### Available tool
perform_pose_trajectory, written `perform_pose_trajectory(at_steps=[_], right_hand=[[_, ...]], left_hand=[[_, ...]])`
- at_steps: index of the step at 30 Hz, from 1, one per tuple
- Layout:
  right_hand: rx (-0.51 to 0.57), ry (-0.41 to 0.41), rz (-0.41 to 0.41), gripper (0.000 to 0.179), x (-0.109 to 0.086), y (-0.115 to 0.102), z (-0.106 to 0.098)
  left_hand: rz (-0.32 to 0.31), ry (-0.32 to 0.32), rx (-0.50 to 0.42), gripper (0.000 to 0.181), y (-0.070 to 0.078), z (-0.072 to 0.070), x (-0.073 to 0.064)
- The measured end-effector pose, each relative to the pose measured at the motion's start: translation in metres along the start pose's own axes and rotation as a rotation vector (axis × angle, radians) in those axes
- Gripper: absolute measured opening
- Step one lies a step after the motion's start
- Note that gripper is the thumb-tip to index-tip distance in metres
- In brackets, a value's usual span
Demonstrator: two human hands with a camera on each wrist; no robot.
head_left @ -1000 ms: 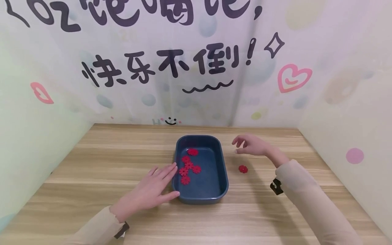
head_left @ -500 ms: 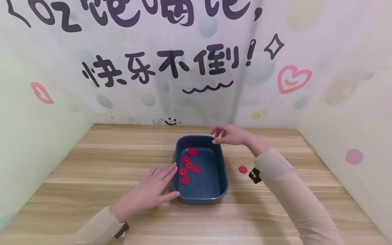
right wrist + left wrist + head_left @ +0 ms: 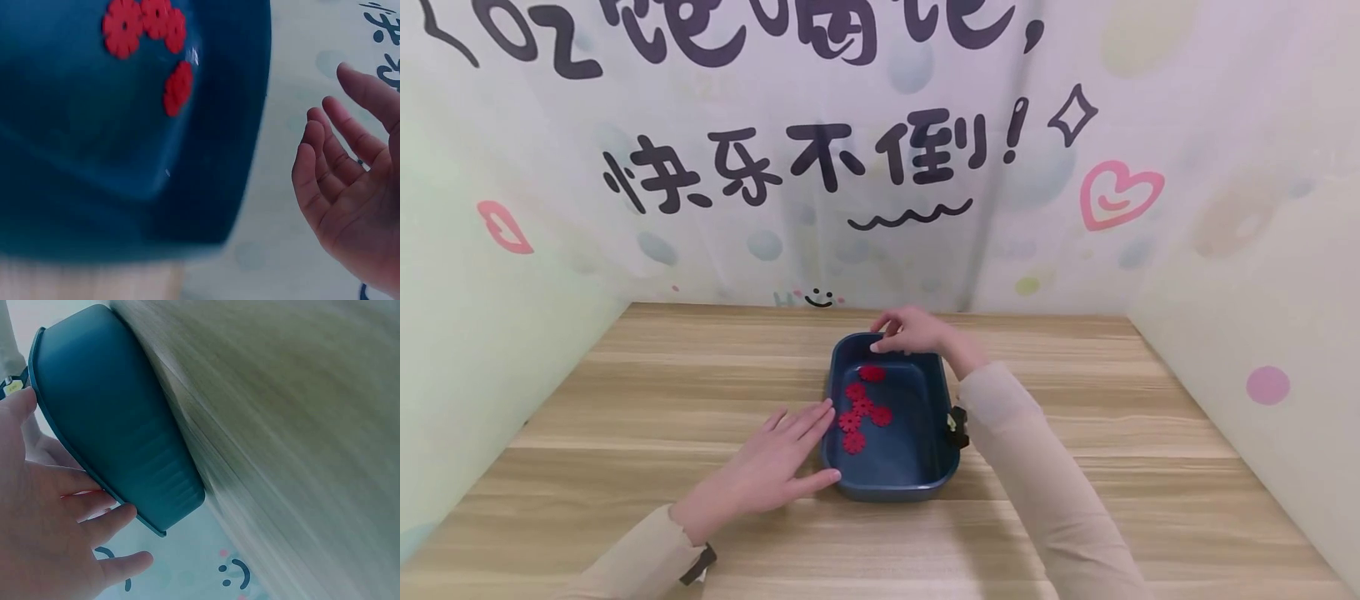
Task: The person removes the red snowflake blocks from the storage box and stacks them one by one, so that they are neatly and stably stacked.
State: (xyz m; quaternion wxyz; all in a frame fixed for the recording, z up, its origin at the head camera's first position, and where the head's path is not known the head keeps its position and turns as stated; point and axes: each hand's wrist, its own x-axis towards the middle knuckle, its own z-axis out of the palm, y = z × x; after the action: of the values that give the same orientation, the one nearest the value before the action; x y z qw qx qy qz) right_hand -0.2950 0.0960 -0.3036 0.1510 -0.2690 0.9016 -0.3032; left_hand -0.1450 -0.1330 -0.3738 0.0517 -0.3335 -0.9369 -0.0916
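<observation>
A dark blue rectangular tray (image 3: 891, 493) stands on the table, holding several red flower-shaped notched discs (image 3: 853, 442) along its left side and far end. My left hand (image 3: 763, 471) has its fingers extended along the tray's left side; in the left wrist view, fingertips meet the rim (image 3: 78, 459). Over the tray's far end hovers my right hand (image 3: 912, 331). From the right wrist view, that hand (image 3: 356, 181) has loosely bent fingers and nothing in its palm, above the red discs (image 3: 122, 28). My right sleeve covers the tabletop just right of the tray.
A wood-grain tabletop (image 3: 662, 400) runs back to a printed white cloth (image 3: 715, 242) with black lettering. Pale side walls (image 3: 1247, 275) flank the table. Black wrist-worn devices (image 3: 957, 427) sit below both sleeve cuffs.
My right hand has moved left from beside the tray to above its far end. The red disc lying right of the tray is now hidden behind my sleeve. My left hand stays put.
</observation>
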Motion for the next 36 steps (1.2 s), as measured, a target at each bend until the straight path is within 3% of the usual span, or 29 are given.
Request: perform_pose_trajectory(at_steps=[4, 18, 25, 36], right_hand=[[0.073, -0.003, 0.064, 0.034, 0.009, 0.005, 0.012], [0.118, 0.105, 0.221, 0.030, 0.020, 0.022, 0.048], [0.072, 0.192, 0.248, 0.028, 0.020, 0.033, 0.060], [0.014, 0.217, 0.254, 0.032, 0.023, 0.041, 0.072]], left_hand=[[0.002, -0.002, 0.003, 0.076, 0.000, 0.000, 0.000], [0.010, 0.002, -0.001, 0.074, 0.001, -0.001, 0.002], [0.003, -0.006, -0.009, 0.076, 0.001, 0.000, 0.002], [0.001, -0.001, -0.007, 0.076, 0.001, 0.001, 0.001]])
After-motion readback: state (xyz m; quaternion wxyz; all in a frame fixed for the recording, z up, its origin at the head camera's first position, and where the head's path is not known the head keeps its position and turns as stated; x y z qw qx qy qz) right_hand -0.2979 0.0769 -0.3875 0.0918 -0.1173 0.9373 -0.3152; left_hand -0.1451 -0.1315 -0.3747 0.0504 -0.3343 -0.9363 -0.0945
